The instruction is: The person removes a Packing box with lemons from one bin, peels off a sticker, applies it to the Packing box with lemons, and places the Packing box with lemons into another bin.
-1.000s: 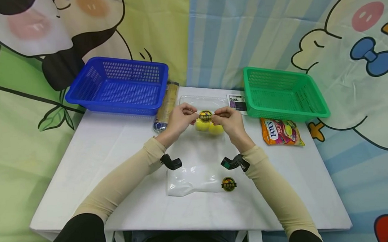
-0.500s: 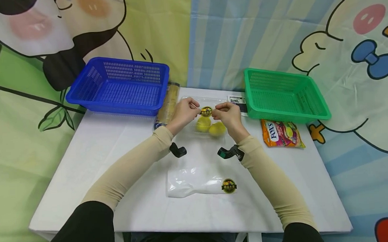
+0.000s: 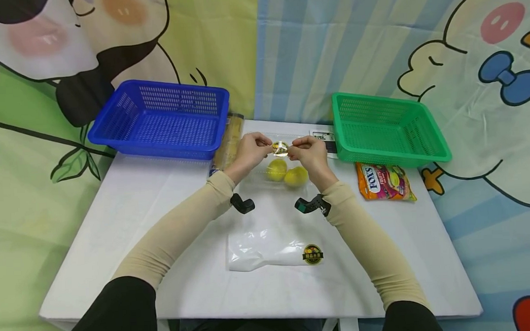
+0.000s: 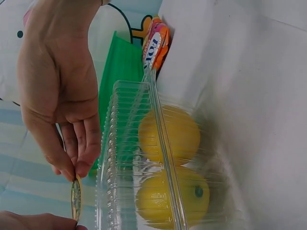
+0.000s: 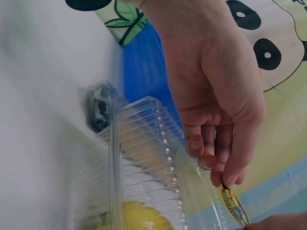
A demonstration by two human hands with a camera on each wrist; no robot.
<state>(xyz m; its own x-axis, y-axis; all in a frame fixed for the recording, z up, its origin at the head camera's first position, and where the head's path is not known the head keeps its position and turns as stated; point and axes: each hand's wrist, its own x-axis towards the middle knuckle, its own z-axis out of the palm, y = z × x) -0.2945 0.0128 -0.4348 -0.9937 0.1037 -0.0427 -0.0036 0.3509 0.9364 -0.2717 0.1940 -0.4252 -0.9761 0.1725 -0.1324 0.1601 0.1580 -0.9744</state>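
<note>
Left hand: our left hand [image 3: 249, 147] pinched one edge of the round sticker [image 3: 280, 148] between thumb and fingertips, held above the clear clamshell box [image 3: 277, 171].
Right hand: our right hand [image 3: 306, 151] pinched the opposite edge of the same sticker, fingers curled down onto it — the two hands sat close together over the back half of the table [image 3: 160, 199].
Sticker: black and yellow, seen edge-on in both wrist views, lifted just above the box's lid; we could not tell whether any part of it touched the plastic.
Clamshell box: transparent and ribbed, resting on the white table between the two baskets, with two lemons [image 3: 286, 173] lying side by side inside.
Plastic bag: a clear bag [image 3: 264, 248] with a like sticker on it lay nearer us, well apart from the hands.
Baskets: a blue basket [image 3: 162, 118] stood at the back left, a green basket [image 3: 384, 128] at the back right.
Other things: a Fox's candy bag [image 3: 383, 181] lay just in front of the green basket — a long wrapped packet [image 3: 226, 146] lay beside the blue one.
</note>
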